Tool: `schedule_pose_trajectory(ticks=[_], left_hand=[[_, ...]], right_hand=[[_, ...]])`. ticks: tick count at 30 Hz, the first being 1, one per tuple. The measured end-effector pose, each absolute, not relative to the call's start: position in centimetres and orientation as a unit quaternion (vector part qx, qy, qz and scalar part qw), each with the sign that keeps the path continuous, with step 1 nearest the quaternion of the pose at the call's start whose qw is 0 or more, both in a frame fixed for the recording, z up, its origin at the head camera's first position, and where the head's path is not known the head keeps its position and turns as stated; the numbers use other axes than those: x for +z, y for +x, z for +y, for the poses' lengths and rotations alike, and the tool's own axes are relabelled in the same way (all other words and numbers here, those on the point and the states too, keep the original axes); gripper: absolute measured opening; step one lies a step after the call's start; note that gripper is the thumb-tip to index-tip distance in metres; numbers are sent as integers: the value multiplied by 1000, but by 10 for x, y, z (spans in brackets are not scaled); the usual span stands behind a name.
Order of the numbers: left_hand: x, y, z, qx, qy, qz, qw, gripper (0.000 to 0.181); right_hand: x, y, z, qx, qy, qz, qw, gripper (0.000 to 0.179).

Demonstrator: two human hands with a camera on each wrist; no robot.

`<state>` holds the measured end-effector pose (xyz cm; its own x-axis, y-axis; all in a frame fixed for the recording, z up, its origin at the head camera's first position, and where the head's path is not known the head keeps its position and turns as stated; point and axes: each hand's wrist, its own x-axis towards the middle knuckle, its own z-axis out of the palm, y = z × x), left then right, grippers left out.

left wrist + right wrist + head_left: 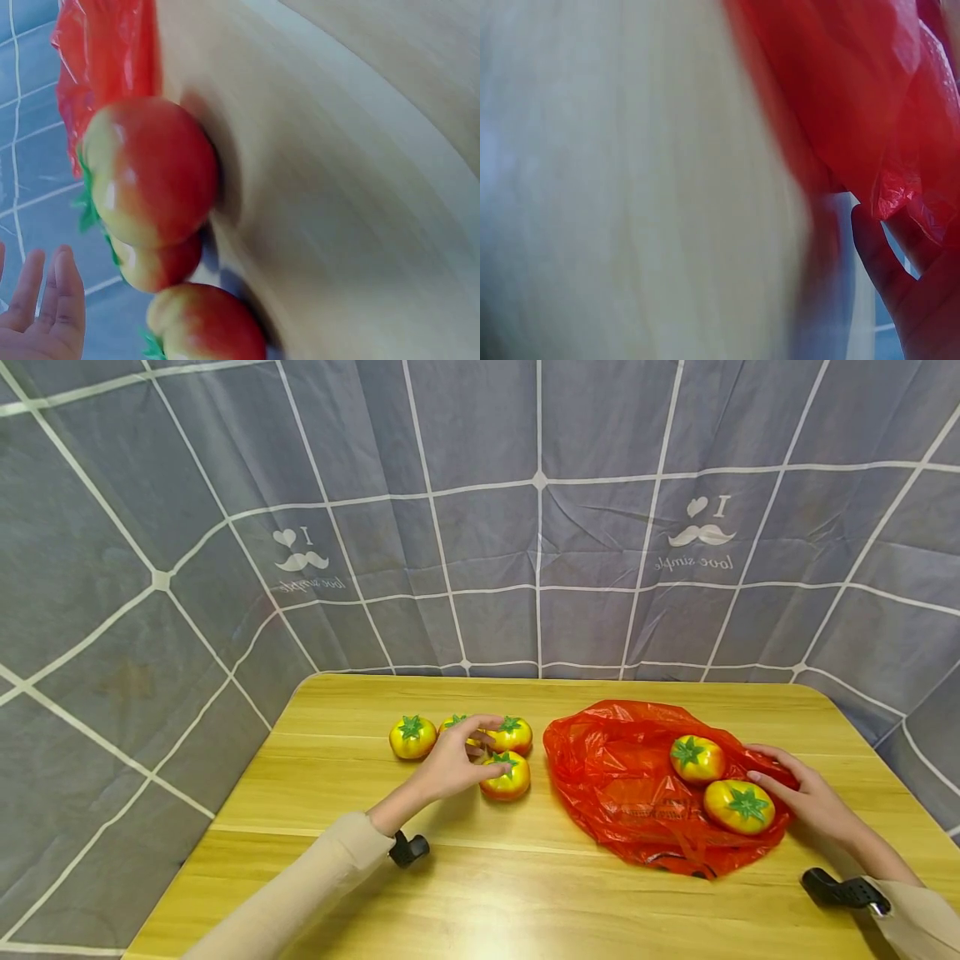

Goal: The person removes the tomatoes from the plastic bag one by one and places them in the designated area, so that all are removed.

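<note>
In the head view my left hand (453,764) is over a group of tomatoes on the table, its thumb and spread fingers around the top of the nearest tomato (506,783). These are shiny yellow-red fruits with green star-shaped leaves. The left wrist view shows the fingers (69,300) straight beside a large tomato (154,172), with a gap between them. On the right lies a red plastic bag (600,777), spread wide, bearing one tomato (697,760) and another (740,806). My right hand (813,802) holds the bag's right edge between thumb and fingers, partly hidden by plastic in the right wrist view.
Beside the left hand sit a leftmost tomato (412,737), a back tomato (512,737), and one partly covered by the hand. The wooden table (480,893) ends at a grey curtain (487,543) with white lines, which also hangs along both sides.
</note>
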<state>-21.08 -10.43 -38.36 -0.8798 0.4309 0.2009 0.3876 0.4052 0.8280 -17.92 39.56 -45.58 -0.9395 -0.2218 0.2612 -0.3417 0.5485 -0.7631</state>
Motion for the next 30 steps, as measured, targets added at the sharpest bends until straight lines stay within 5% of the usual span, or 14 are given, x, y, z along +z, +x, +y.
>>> schedule_pose_trajectory(ticks=[30], left_hand=[[-371, -204, -28, 491, 297, 817, 53, 60]], right_hand=[[-454, -180, 396, 450, 155, -877, 61, 42]])
